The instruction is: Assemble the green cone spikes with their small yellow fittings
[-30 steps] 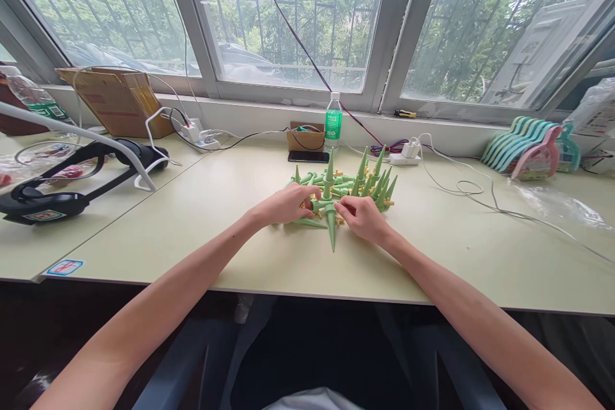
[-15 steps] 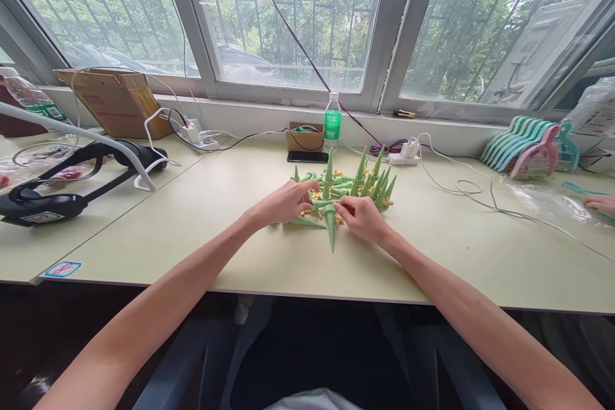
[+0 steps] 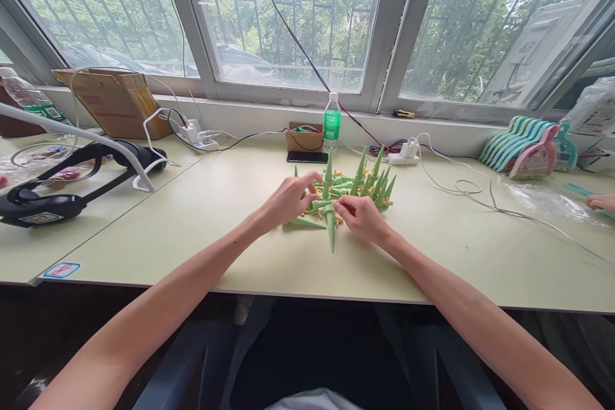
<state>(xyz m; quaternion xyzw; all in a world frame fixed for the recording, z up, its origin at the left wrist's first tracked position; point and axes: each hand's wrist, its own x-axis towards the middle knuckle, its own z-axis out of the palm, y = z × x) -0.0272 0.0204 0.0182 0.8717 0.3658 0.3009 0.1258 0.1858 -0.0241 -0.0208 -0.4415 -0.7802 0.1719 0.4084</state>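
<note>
A cluster of green plastic spikes (image 3: 360, 180) with small yellow connector pieces lies on the table in front of me. My right hand (image 3: 364, 216) is closed at the joint of a green spike piece (image 3: 330, 228), whose tip points toward me; its fingertips partly hide the joint. At the left side of the cluster, my left hand (image 3: 292, 197) has thumb and forefinger curved apart, with nothing visible held between them. Just beyond its fingertips stands an upright green spike (image 3: 327, 178). A further spike (image 3: 307, 223) lies flat below my left hand.
Behind the cluster are a phone (image 3: 307, 157), a small cardboard box (image 3: 305, 138) and a water bottle (image 3: 332, 120). A black headset (image 3: 72, 186) lies left. Cables (image 3: 461, 187) and hangers (image 3: 521, 147) are on the right, where another person's hand (image 3: 601, 202) shows.
My left hand has lifted slightly and its thumb and forefinger have come away from the green piece. My right hand stays in place. The other person's hand shifted slightly right.
</note>
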